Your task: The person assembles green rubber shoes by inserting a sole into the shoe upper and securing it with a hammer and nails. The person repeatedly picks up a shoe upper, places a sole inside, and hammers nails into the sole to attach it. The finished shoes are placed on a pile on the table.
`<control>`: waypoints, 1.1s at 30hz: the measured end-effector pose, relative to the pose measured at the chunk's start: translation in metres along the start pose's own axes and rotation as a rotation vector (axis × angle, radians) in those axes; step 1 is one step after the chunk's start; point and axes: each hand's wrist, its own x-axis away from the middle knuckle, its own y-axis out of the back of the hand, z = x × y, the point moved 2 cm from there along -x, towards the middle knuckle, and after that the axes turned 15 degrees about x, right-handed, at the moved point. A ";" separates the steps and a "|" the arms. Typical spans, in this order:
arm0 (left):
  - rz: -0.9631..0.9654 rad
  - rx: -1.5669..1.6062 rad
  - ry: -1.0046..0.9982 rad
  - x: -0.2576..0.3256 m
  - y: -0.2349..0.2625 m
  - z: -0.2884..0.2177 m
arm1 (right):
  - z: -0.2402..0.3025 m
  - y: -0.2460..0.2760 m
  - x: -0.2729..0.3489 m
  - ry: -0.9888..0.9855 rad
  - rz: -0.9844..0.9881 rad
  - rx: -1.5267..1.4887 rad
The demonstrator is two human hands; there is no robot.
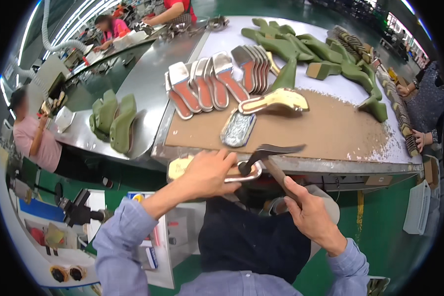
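Observation:
My left hand [204, 172] lies closed over a shoe insole [178, 167] with a cream end and a pale rim, held at the table's front edge. Its middle is hidden under my fingers. A cobbler's hammer [281, 178] is gripped by its wooden handle in my right hand [308, 212]. The dark hammer face is down at the insole's right end, beside my left fingertips; whether it touches I cannot tell. Just beyond, on brown board, rest a silver, foil-like block [238, 129] and a cream-and-tan insole [276, 102].
Reddish insoles with silvery edges [185, 91] lie in overlapping rows. Green shoe lasts [325, 52] are heaped at the back right, with more lasts [122, 126] on the metal table at left. Stacked pieces [397, 101] line the right edge, near another person's hand [420, 140]. Other people work at left.

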 end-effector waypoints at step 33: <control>-1.320 -0.075 0.702 0.164 0.021 0.223 | -0.187 -0.018 -0.059 -0.142 -0.407 0.759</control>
